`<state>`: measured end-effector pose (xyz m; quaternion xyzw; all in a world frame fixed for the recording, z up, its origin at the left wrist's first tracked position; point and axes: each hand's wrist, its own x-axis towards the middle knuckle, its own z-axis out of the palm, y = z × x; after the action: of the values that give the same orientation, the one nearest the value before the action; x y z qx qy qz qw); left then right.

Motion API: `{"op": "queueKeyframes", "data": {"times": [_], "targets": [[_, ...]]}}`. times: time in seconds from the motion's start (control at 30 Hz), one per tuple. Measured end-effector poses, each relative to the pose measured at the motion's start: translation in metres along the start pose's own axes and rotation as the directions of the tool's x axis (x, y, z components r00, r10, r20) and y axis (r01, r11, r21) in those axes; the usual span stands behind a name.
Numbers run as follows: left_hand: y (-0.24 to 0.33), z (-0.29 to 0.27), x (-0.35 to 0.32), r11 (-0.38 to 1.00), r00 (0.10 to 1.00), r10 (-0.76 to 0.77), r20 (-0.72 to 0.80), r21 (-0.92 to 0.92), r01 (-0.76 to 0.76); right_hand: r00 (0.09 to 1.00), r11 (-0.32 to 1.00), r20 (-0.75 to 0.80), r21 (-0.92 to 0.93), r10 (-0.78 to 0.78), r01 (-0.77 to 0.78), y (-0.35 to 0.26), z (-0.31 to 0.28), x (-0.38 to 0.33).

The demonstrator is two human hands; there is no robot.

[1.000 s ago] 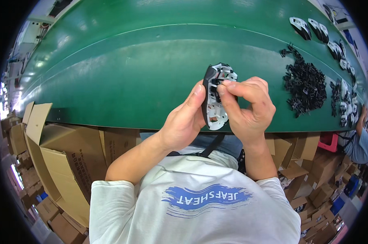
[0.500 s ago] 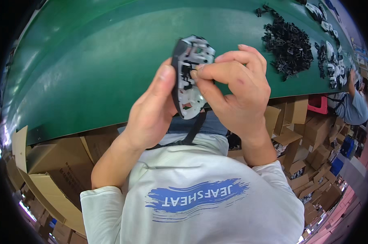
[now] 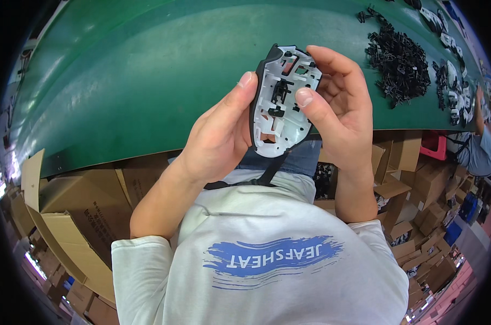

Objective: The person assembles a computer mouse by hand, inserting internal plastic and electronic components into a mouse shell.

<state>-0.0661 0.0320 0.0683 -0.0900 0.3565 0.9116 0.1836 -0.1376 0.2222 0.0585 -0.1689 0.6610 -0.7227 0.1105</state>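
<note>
Both hands hold a computer mouse shell (image 3: 295, 129) above the near part of the green table, its hollow inside facing up. The outside is black and the inside white, with ribs, cut-outs and small pegs. A small black plastic part (image 3: 280, 92) sits near the middle of the inside. My left hand (image 3: 215, 130) is closed on the shell's left edge, thumb along the rim and fingers hidden behind it. My right hand (image 3: 346, 111) grips the right side, thumb resting on the white inner face and index finger at the upper right corner.
A heap of small black plastic parts (image 3: 400, 67) lies on the green table (image 3: 148, 81) at right. Beyond it are white and black shells (image 3: 457, 97) and another person (image 3: 478, 151). Open cardboard boxes (image 3: 83, 216) stand below the table edge on both sides, with a red stool (image 3: 434, 145) at right.
My right fingers have left the black part inside the shell and now grip its right side. The shell has turned to face me more and shifted slightly right.
</note>
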Motion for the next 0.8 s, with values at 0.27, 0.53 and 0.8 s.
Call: {"op": "queueKeyframes", "data": {"times": [0.27,0.53,0.8], "targets": [[-0.008,0.002,-0.010,0.987,0.984,0.087,-0.158,0.149,-0.063,0.999,0.998,0.026,-0.046,0.048,-0.046,0.014,0.007,0.006],[-0.016,-0.016,-0.003,0.819,0.917,0.276,-0.289,0.570,-0.067,0.998,0.992,0.022,-0.113,0.062,-0.059,0.017,0.020,0.006],[-0.030,-0.027,0.000,0.659,0.800,0.533,-0.276,0.728,-0.188,0.997,0.966,0.072,-0.256,-0.013,0.031,0.023,0.039,-0.007]]}}
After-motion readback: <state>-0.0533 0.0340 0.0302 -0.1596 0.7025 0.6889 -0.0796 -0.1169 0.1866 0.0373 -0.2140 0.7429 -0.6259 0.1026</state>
